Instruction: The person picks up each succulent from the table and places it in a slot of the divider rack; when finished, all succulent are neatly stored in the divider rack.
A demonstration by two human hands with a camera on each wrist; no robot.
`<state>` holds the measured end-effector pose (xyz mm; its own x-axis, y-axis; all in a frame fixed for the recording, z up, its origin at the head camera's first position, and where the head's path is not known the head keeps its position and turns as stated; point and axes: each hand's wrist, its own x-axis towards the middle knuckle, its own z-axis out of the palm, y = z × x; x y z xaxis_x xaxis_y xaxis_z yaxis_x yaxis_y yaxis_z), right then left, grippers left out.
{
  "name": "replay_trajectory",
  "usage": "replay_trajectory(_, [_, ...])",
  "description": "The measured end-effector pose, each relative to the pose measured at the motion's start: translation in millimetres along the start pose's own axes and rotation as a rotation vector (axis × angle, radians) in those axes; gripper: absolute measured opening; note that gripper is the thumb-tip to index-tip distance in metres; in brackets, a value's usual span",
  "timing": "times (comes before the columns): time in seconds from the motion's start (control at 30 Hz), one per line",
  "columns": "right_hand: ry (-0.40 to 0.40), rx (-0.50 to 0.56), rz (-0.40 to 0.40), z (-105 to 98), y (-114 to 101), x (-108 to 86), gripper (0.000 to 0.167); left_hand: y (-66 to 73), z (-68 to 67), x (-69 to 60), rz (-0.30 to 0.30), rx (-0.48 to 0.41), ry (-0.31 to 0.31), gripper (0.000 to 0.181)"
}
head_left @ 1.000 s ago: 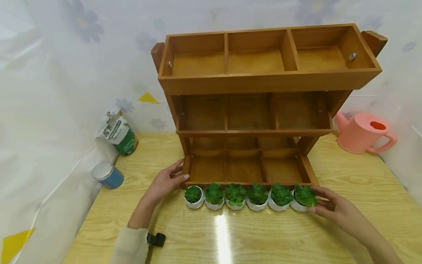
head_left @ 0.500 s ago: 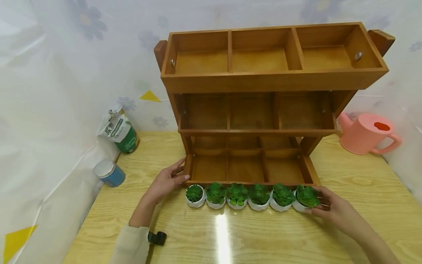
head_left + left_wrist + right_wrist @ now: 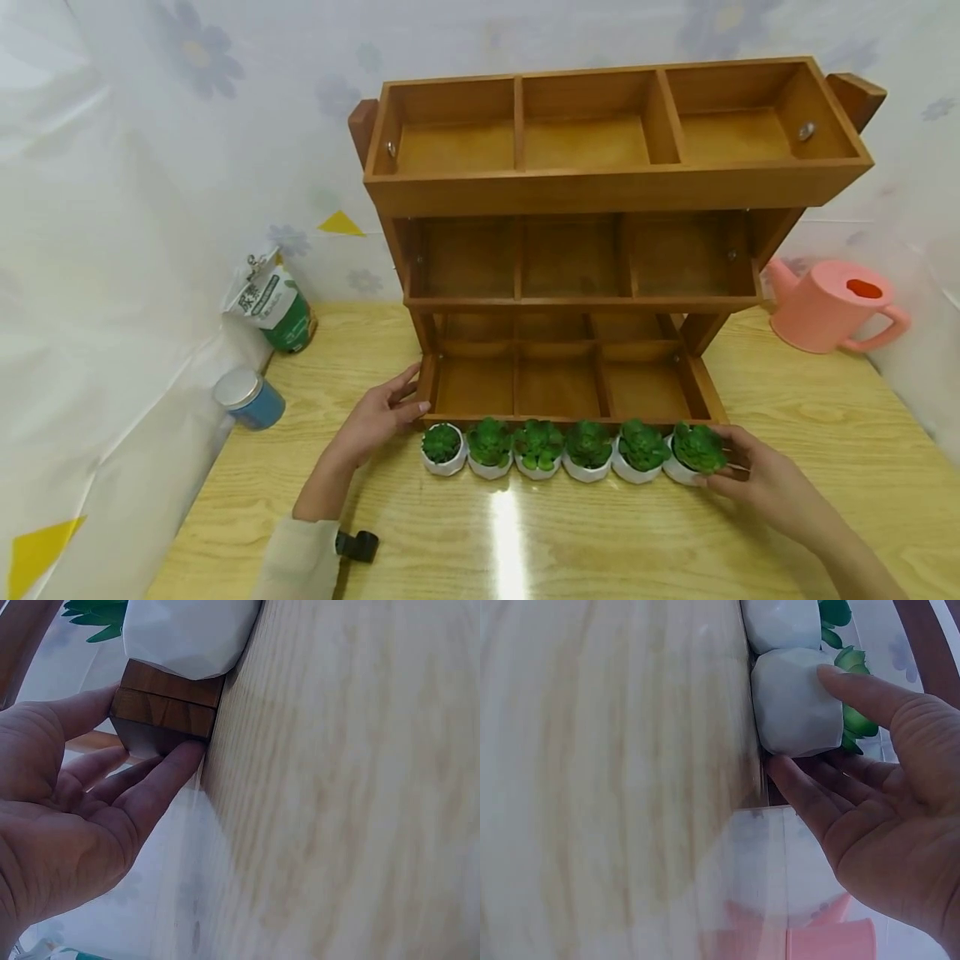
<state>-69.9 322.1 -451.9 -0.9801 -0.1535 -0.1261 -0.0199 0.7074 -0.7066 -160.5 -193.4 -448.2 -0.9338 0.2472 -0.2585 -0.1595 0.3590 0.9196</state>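
Note:
Several small potted succulents, such as the leftmost potted succulent [image 3: 443, 448], stand in a row along the front of a tiered wooden plant stand [image 3: 570, 422]. Each has a white faceted pot. My right hand [image 3: 772, 483] holds the rightmost potted succulent [image 3: 696, 454]. In the right wrist view the thumb lies on its white pot [image 3: 799, 705], with fingertips at its outer side. At the other end, my left hand [image 3: 378, 417] grips the left front corner of the stand's bottom tier. The left wrist view shows thumb and fingers around that wooden corner [image 3: 165, 709].
A pink watering can [image 3: 828, 308] stands at the right of the stand. To the left are a green and white pouch [image 3: 281, 308] with a clip and a blue jar [image 3: 251, 400] with a silver lid. A patterned white sheet hangs behind the wooden table [image 3: 420, 542].
The view shifts slightly. My right hand's thumb has come a little further round the front of the rightmost pot; the left hand stays at the stand's corner.

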Motion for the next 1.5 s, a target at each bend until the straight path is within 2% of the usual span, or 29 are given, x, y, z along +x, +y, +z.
replay_trajectory(0.43, [0.0,-0.018,0.052,-3.8,0.3,-2.7,0.075,-0.6,1.7,3.8,-0.039,-0.052,0.019,0.068])
replay_trajectory(0.63, [0.027,-0.037,0.066,-9.2,0.4,-9.0,0.075,1.8,1.3,1.9,-0.052,-0.044,0.028,0.069])
replay_trajectory(1.0, [0.109,-0.031,-0.018,-24.2,-8.4,-13.9,0.066,3.9,2.4,-2.6,-0.037,-0.039,0.007,0.066])
replay_trajectory(1.17, [0.126,-0.023,-0.044,-31.0,-14.8,-7.7,0.065,2.1,3.5,-2.5,-0.044,-0.04,0.015,0.066])
replay_trajectory(1.4, [0.086,-0.005,0.017,-37.6,-28.2,9.7,0.073,1.6,3.0,-0.8,-0.051,-0.055,0.018,0.067])
replay_trajectory(1.5, [0.098,0.004,-0.002,-38.0,-31.4,18.3,0.074,2.8,2.2,-1.3,-0.041,-0.053,0.006,0.067])
